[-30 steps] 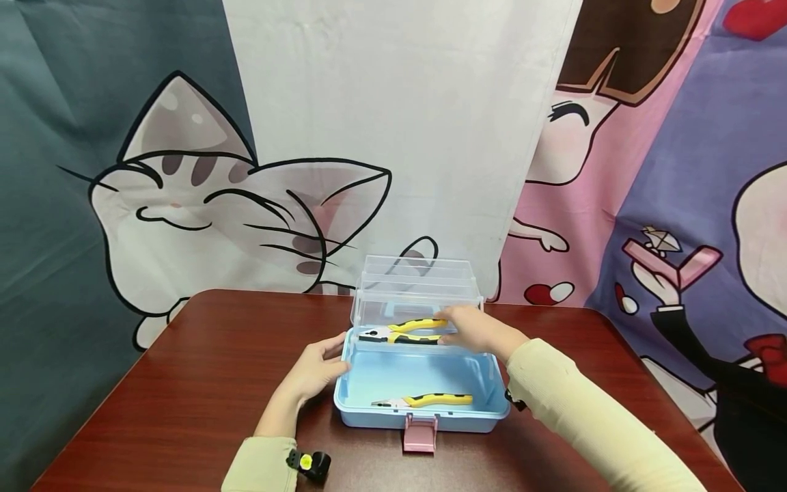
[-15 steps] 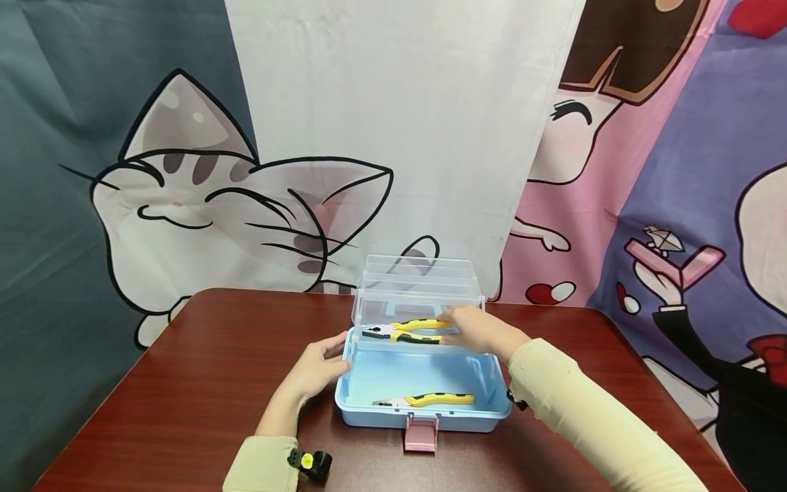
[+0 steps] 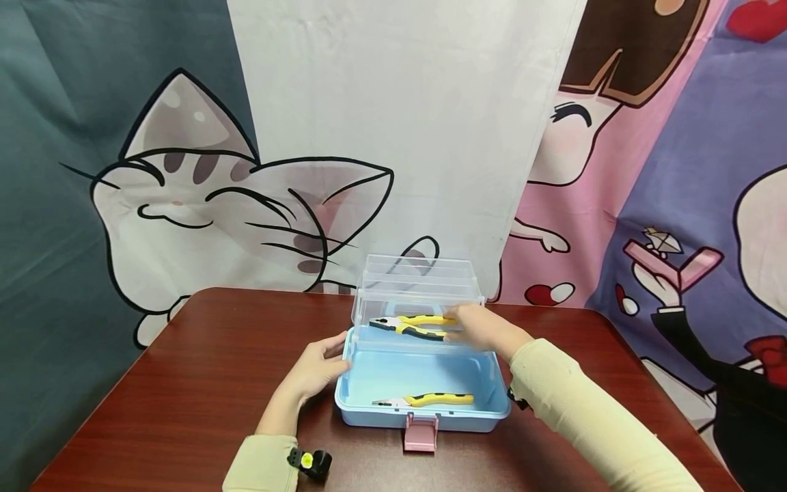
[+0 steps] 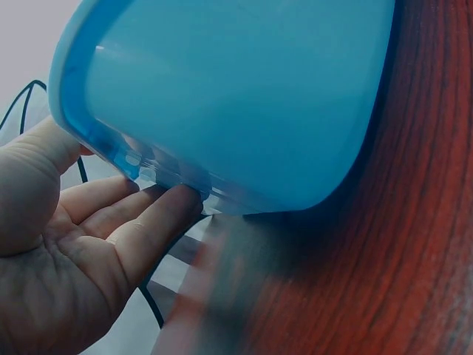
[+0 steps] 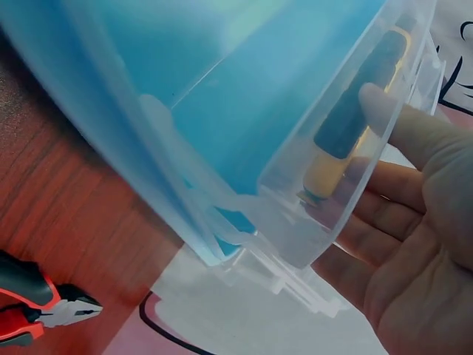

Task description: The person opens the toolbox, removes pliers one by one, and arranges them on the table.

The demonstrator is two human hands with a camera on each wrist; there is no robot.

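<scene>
A light blue toolbox (image 3: 424, 420) lies open, its transparent lid (image 3: 418, 273) raised at the back. My left hand (image 3: 316, 369) holds its left rear corner, with the fingertips (image 4: 185, 198) at the hinge edge. Combination pliers (image 3: 399, 324) with yellow and black handles lie in the clear tray (image 3: 369, 342), jaws to the left. Reaching over the tray's end wall, my right hand (image 3: 476, 324) has thumb and fingers at the handles; in the right wrist view the fingertips show through the wall beside a handle (image 5: 358, 96). Yellow-handled needle-nose pliers (image 3: 439, 400) rest in the box near the front.
The pink latch (image 3: 421, 434) hangs down at the box's front. Red and black pliers (image 5: 52, 307) lie on the table in the right wrist view. The dark red wooden table (image 3: 184, 383) ends at a printed cloth backdrop (image 3: 430, 137).
The combination pliers have shifted slightly right within the tray and turned a little, and my right hand has moved slightly right too. My left hand keeps its place at the toolbox.
</scene>
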